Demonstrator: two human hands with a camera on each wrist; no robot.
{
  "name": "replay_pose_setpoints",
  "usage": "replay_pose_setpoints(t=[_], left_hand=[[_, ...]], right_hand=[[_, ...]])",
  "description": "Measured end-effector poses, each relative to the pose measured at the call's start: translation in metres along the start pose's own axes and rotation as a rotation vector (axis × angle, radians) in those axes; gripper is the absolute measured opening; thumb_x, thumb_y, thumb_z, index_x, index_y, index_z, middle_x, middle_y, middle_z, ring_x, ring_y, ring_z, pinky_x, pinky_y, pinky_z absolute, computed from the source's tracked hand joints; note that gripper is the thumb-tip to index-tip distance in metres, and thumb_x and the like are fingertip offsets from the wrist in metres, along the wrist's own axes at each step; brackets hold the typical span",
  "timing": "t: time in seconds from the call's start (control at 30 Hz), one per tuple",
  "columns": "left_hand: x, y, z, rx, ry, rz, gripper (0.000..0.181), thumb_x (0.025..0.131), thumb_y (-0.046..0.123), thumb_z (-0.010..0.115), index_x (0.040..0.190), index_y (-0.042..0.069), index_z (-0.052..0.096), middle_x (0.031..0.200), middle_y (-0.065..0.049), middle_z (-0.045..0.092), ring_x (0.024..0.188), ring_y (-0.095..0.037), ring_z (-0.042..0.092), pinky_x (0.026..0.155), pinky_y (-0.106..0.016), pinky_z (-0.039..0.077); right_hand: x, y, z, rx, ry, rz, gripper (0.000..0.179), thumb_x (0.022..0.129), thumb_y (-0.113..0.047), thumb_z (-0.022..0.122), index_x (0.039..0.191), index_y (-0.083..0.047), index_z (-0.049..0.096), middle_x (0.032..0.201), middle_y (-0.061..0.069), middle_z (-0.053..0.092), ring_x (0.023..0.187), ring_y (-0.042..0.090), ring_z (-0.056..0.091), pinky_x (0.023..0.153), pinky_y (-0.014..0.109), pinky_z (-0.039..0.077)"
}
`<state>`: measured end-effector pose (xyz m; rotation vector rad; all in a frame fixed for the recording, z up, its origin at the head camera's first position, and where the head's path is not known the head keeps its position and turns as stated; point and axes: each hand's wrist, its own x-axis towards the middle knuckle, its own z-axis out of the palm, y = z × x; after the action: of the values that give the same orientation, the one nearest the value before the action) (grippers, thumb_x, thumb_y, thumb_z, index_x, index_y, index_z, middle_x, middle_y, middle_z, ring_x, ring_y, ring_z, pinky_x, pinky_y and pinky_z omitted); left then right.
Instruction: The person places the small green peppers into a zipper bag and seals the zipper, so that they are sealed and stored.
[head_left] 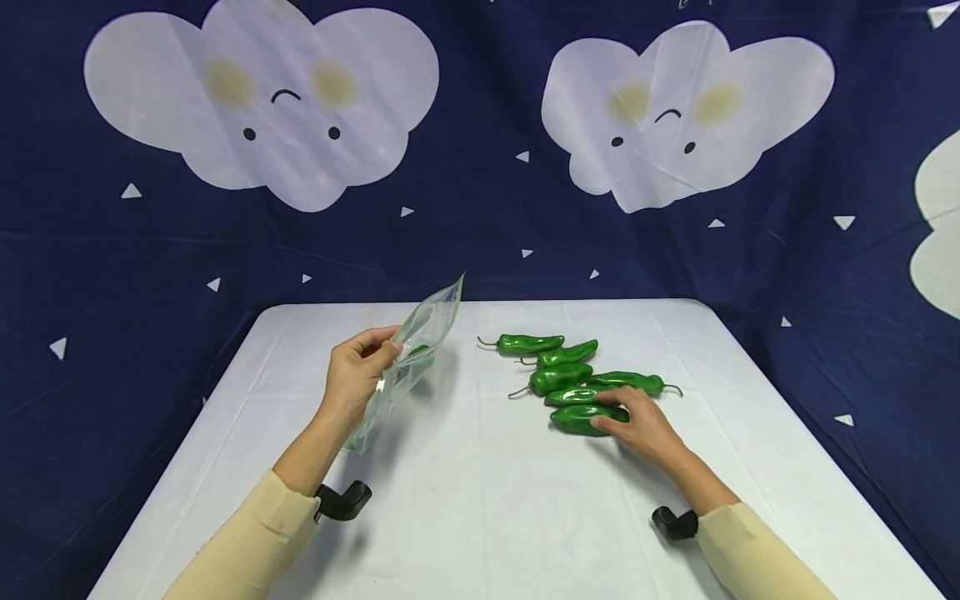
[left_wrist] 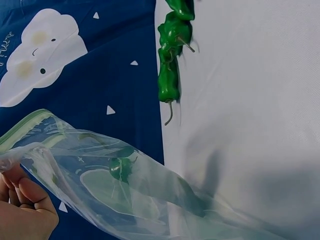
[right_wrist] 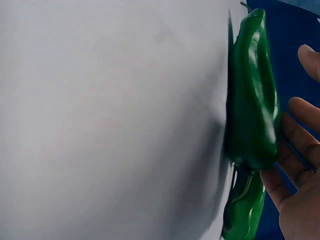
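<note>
My left hand (head_left: 362, 372) pinches the edge of a clear zip bag (head_left: 442, 310), which hangs tilted above the table. Through its film shows a green pepper (left_wrist: 120, 169), apparently inside the bag. On the right, my right hand (head_left: 637, 423) reaches over the nearest glossy green pepper (head_left: 577, 418), thumb and fingers spread around its right end. In the right wrist view, that pepper's side is close to the fingertips; whether they touch it I cannot tell. Another green pepper (head_left: 567, 396) lies just behind it, partly under the fingers.
Behind lie more green peppers with stems: one at the back (head_left: 531, 343), one angled (head_left: 567, 353), one in the middle (head_left: 559, 378) and one pointing right (head_left: 628, 381). A white cloth covers the table (head_left: 480, 508). A dark blue cloud-print curtain (head_left: 480, 192) stands behind.
</note>
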<state>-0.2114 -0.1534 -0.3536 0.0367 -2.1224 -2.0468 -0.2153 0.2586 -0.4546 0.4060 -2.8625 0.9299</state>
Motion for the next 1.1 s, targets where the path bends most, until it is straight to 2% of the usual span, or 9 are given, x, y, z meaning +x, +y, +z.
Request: replay_pose_setpoints(t=[0.13, 0.4, 0.8, 1.1], left_hand=[[0.0, -0.001, 0.0, -0.004, -0.002, 0.002, 0.027, 0.088, 0.005, 0.062, 0.113, -0.003, 0.064, 0.071, 0.012, 0.054, 0.067, -0.004, 0.05, 0.059, -0.016, 0.043], [-0.001, -0.002, 0.001, -0.001, -0.009, 0.0, 0.027, 0.088, 0.006, 0.062, 0.113, -0.002, 0.065, 0.072, 0.011, 0.054, 0.068, -0.004, 0.05, 0.06, -0.016, 0.043], [-0.001, -0.001, 0.002, -0.006, -0.01, -0.008, 0.028, 0.088, 0.006, 0.062, 0.114, -0.002, 0.064, 0.074, 0.011, 0.054, 0.068, -0.004, 0.05, 0.061, -0.016, 0.043], [-0.001, -0.001, 0.002, -0.009, -0.003, 0.003, 0.027, 0.088, 0.005, 0.062, 0.113, -0.003, 0.064, 0.072, 0.012, 0.054, 0.067, -0.004, 0.05, 0.059, -0.016, 0.043]], right_hand=[[-0.004, 0.005, 0.0, -0.005, -0.016, 0.026, 0.047, 0.082, -0.037, 0.071, 0.12, -0.01, 0.062, 0.123, 0.015, 0.059, 0.125, 0.043, 0.043, 0.103, 0.062, 0.031], [-0.015, 0.015, -0.001, -0.011, -0.036, 0.075, 0.048, 0.084, -0.04, 0.068, 0.121, -0.01, 0.062, 0.133, 0.024, 0.05, 0.122, 0.044, 0.046, 0.096, 0.06, 0.04], [-0.02, 0.02, -0.002, -0.008, -0.047, 0.096, 0.047, 0.084, -0.038, 0.069, 0.121, -0.01, 0.061, 0.125, 0.018, 0.058, 0.117, 0.04, 0.052, 0.093, 0.056, 0.042], [-0.023, 0.028, 0.0, -0.006, -0.053, 0.108, 0.047, 0.084, -0.037, 0.069, 0.122, -0.011, 0.06, 0.126, 0.018, 0.058, 0.119, 0.041, 0.051, 0.095, 0.056, 0.041]])
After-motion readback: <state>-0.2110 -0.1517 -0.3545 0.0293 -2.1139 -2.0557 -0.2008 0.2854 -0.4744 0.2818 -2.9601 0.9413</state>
